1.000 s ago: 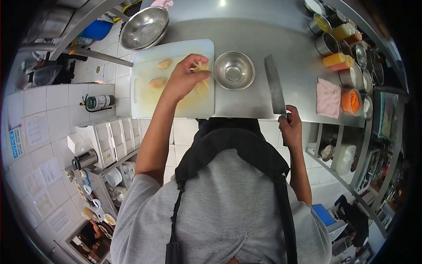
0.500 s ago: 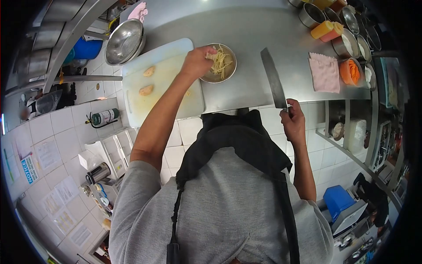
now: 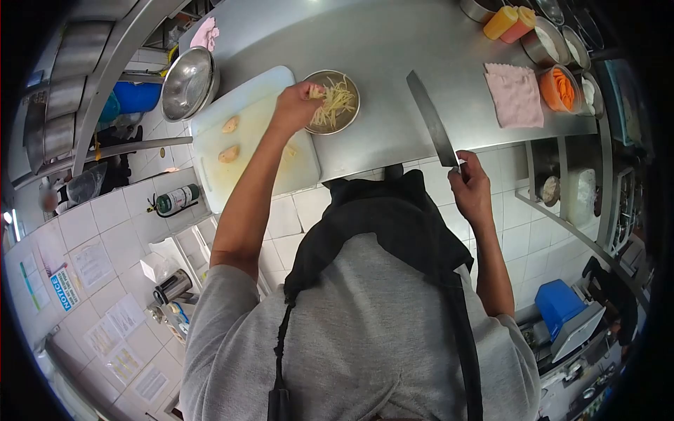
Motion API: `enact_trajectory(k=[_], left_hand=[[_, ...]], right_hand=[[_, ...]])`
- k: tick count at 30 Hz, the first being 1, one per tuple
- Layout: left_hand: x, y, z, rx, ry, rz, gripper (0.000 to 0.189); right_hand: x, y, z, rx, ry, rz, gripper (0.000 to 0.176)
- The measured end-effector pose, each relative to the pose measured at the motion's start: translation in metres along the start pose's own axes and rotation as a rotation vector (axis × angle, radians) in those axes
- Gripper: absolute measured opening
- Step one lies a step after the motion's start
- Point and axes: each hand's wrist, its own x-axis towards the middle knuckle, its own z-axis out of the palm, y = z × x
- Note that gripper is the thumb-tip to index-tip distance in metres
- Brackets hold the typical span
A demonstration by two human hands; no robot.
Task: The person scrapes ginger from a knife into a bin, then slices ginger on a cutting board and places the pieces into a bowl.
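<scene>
Left hand (image 3: 298, 109) reaches over the near-left rim of a round metal bowl (image 3: 317, 77), its fingers bent among pale, thin strips (image 3: 340, 98) inside; whether it grips any of them or has let them go, I cannot tell. Right hand (image 3: 472, 186) is wrapped around the handle of a broad-bladed knife (image 3: 430, 116), held at the table's front edge with the blade pointing away over the steel.

To the left of the bowl, a whitish cutting board (image 3: 239, 182) lies at an angle along the front of the table (image 3: 393, 35). Two pale yellowish chunks (image 3: 228, 154) sit apart on its left half, and small scraps lie near its right side. The table is smooth grey metal. On its right stand a folded pink cloth (image 3: 514, 97), a tub of orange strips (image 3: 560, 90) just beside it, and a yellow squeeze bottle (image 3: 500, 22) touching a pinkish one farther back. Beyond the board, at the left end, are a large metal basin (image 3: 187, 83) and another pink cloth (image 3: 205, 33).

White tiles line the room. A green fire extinguisher (image 3: 175, 200), a NOTICE sign (image 3: 64, 288) and several papers show at left; a blue bin (image 3: 559, 305) stands at lower right.
</scene>
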Motion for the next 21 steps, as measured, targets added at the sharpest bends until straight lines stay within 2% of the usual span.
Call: enact_trajectory(k=[1, 3, 4, 10, 12, 15, 18, 21], left_hand=[[-0.003, 0.002, -0.002, 0.004, -0.006, -0.004, 0.033], [-0.012, 0.018, -0.013, -0.186, -0.036, -0.198, 0.03], [-0.014, 0.023, -0.015, -0.184, -0.038, -0.2, 0.03], [-0.024, 0.028, -0.019, -0.239, 0.044, -0.093, 0.033], [-0.027, 0.036, -0.018, -0.084, 0.135, -0.053, 0.035], [-0.026, 0.038, -0.017, -0.013, 0.116, -0.051, 0.035], [-0.023, 0.027, -0.014, -0.065, 0.142, 0.007, 0.033], [-0.02, 0.024, -0.015, -0.078, 0.145, -0.014, 0.033]], right_hand=[[0.001, 0.001, 0.0, 0.004, -0.001, 0.007, 0.034], [0.005, 0.001, 0.0, 0.0, -0.001, -0.027, 0.034], [0.006, -0.001, 0.0, 0.005, -0.003, -0.02, 0.034], [0.011, -0.003, 0.002, 0.015, -0.028, -0.023, 0.034], [0.011, -0.005, 0.002, 0.015, -0.052, -0.007, 0.036], [0.009, -0.004, 0.003, 0.014, -0.083, 0.01, 0.037], [0.009, -0.001, 0.005, 0.021, -0.088, 0.015, 0.036], [0.01, 0.002, 0.005, 0.022, -0.088, 0.021, 0.036]])
